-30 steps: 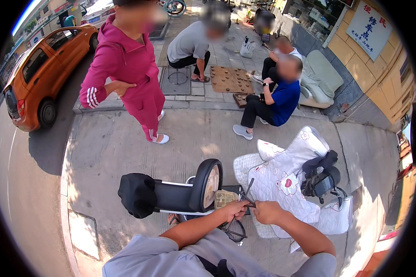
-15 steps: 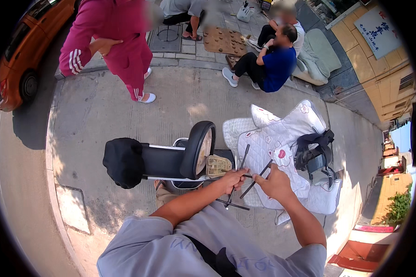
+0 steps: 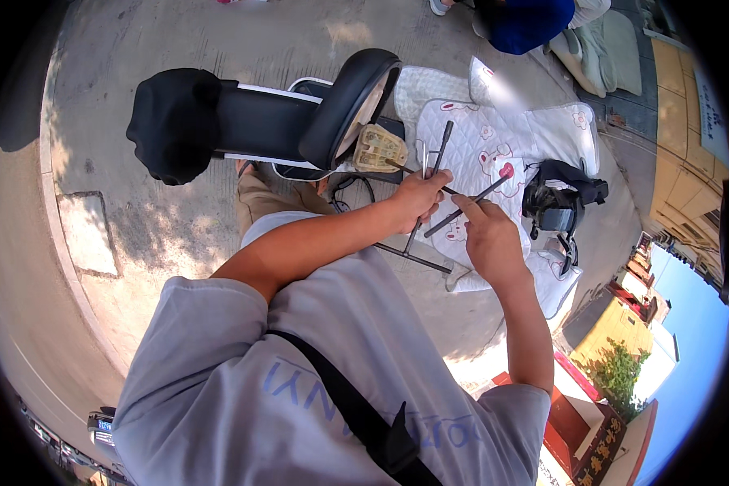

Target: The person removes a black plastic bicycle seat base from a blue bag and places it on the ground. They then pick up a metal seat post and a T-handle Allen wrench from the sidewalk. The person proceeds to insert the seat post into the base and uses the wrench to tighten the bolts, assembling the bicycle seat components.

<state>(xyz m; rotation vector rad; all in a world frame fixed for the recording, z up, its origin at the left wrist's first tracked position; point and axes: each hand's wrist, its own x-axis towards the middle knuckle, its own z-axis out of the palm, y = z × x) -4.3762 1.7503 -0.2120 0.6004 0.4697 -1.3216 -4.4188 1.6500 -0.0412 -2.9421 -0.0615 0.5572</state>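
My left hand [image 3: 417,201] is closed around the dark shaft of a T-handle wrench [image 3: 439,154], whose crossbar hangs by my shirt. A second T-handle wrench [image 3: 488,189] points its shaft left through the same hand. My right hand [image 3: 492,239] is closed at that second wrench's slanted crossbar, near where it meets the shaft. The shaft tip lies in front of a beige plastic part [image 3: 381,149] on a scooter; I cannot tell whether they touch. A thin silvery piece [image 3: 424,157] shows just above my left hand, its kind unclear.
The scooter's black seat [image 3: 267,128] stretches left to a black-covered bundle [image 3: 174,125], with a raised padded part [image 3: 352,105] in between. A white quilted cover [image 3: 449,138] drapes on the right, beside a black bag-like item [image 3: 560,198]. A seated person in blue [image 3: 526,24] is beyond.
The view has tipped down, so the scooter and hands sit higher and the bystanders are mostly out of frame. The second wrench's crossbar is less steep; both hands keep their hold.
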